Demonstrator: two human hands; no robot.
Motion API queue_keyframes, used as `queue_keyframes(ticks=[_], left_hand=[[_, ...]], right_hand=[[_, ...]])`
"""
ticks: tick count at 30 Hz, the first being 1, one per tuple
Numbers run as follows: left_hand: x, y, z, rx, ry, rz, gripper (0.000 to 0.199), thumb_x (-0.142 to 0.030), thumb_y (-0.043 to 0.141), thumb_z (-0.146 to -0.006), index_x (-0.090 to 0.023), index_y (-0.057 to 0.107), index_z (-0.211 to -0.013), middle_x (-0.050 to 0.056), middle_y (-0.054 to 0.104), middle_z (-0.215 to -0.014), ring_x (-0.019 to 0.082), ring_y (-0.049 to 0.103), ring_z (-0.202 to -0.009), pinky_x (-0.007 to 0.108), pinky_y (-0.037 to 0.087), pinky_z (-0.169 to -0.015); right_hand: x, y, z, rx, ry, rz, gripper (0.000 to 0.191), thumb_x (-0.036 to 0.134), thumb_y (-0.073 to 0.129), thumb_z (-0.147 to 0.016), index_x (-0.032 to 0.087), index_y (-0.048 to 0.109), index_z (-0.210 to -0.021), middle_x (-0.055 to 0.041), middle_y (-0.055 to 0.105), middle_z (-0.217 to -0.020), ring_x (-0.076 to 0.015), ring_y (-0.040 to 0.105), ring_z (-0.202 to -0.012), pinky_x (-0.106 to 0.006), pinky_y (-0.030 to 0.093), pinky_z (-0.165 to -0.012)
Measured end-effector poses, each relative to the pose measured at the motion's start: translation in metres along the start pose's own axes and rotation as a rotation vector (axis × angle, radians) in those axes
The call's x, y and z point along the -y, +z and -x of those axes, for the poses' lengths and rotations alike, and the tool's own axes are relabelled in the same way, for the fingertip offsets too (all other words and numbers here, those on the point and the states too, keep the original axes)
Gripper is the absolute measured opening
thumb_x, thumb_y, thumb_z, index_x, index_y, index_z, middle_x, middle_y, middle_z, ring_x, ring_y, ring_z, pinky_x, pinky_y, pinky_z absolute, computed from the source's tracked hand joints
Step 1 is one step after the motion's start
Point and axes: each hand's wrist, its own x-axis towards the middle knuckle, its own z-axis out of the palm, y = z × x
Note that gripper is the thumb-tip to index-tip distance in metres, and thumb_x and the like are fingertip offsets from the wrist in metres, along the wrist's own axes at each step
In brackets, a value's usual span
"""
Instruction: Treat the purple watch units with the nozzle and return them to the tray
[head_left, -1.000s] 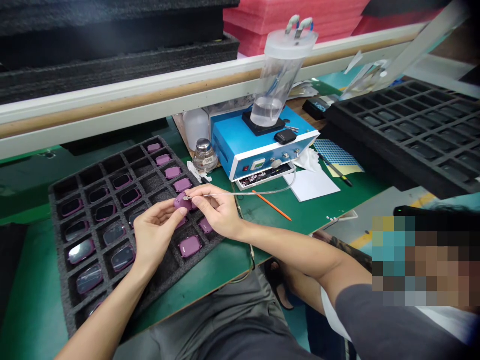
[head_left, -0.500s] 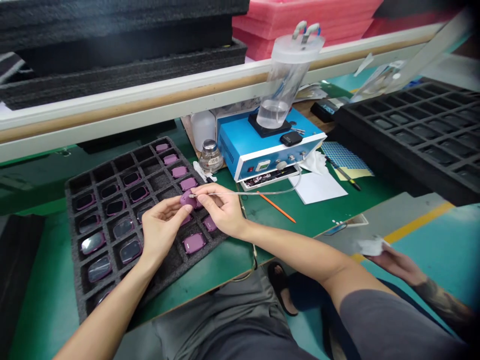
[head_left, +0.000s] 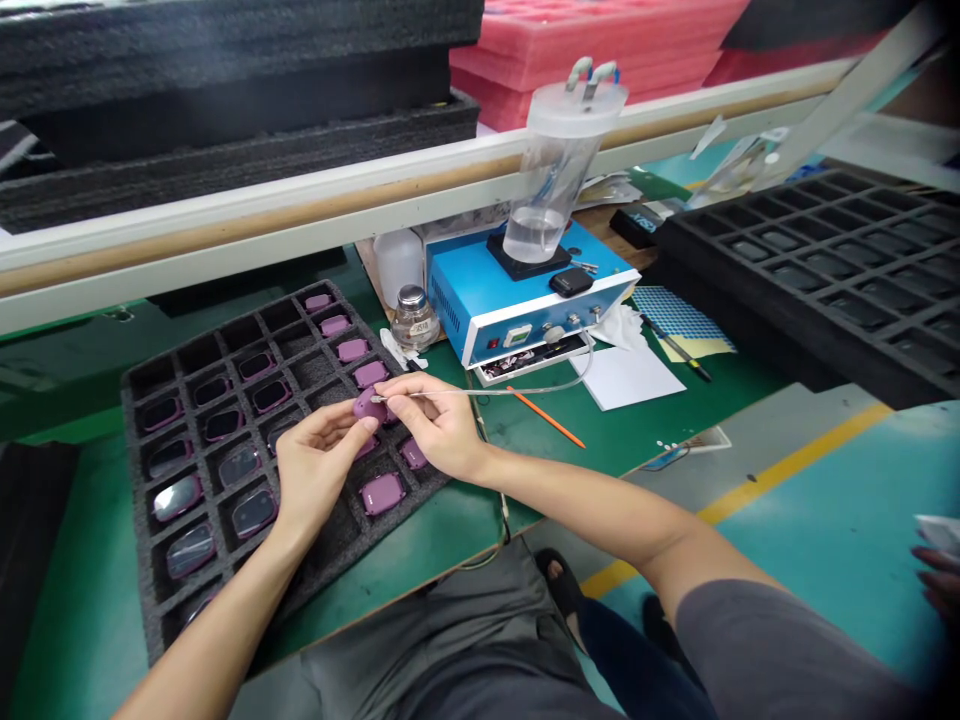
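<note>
My left hand (head_left: 315,465) pinches a small purple watch case (head_left: 365,406) above a dark grey foam tray (head_left: 140,520). In my right hand (head_left: 446,430) is the end of a thin clear tube (head_left: 517,391), closed between the fingers. Its metal tip (head_left: 378,398) meets the face of the watch case; whether it enters a hole is too small to tell. The tube curves back to a blue dispenser box (head_left: 480,275). Under and around my hands, the tray holds purple cases, some with dark screens such as the watch (head_left: 255,512) near my left wrist.
A clear cylinder of liquid (head_left: 536,235) stands on the blue box, beside a glass jar (head_left: 414,318). An orange stick (head_left: 546,417) and white paper (head_left: 628,378) lie rightward. Another black tray (head_left: 787,345) is farther right. A shelf rail (head_left: 300,225) crosses behind. Another person's hand (head_left: 941,570) shows at right.
My hands keep their hold on the watch case and tube, with little movement. The view has shifted slightly. The other person's hand has moved to the right edge.
</note>
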Motion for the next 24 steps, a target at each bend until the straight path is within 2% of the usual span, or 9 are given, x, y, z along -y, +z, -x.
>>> queue_keyframes(ticks=[10, 18, 24], left_hand=[[-0.001, 0.000, 0.001, 0.012, 0.000, 0.016, 0.034, -0.032, 0.090, -0.068, -0.018, 0.081, -0.098, 0.006, 0.081, -0.090, 0.016, 0.075, -0.077, 0.024, 0.062, -0.072], [-0.004, 0.000, 0.002, 0.005, -0.009, -0.004, 0.036, -0.034, 0.090, -0.067, -0.017, 0.080, -0.098, 0.006, 0.081, -0.090, 0.017, 0.074, -0.078, 0.026, 0.061, -0.073], [-0.014, -0.001, 0.004, 0.015, 0.003, -0.083, 0.037, -0.037, 0.089, -0.068, -0.015, 0.080, -0.097, 0.008, 0.081, -0.088, 0.019, 0.074, -0.075, 0.029, 0.061, -0.073]], right_hand=[[0.001, -0.001, 0.000, 0.006, -0.001, -0.013, 0.013, 0.033, 0.065, -0.094, 0.023, 0.073, -0.098, -0.0050, 0.075, -0.104, -0.0169, 0.074, -0.097, -0.031, 0.063, -0.086], [0.003, 0.000, 0.000, 0.004, 0.016, 0.002, 0.017, 0.038, 0.064, -0.094, 0.023, 0.072, -0.097, -0.0053, 0.076, -0.104, -0.0173, 0.074, -0.097, -0.031, 0.063, -0.087], [0.007, 0.000, 0.002, -0.008, 0.035, 0.008, 0.020, 0.041, 0.065, -0.094, 0.022, 0.072, -0.095, -0.0063, 0.076, -0.102, -0.0181, 0.073, -0.096, -0.032, 0.062, -0.087]])
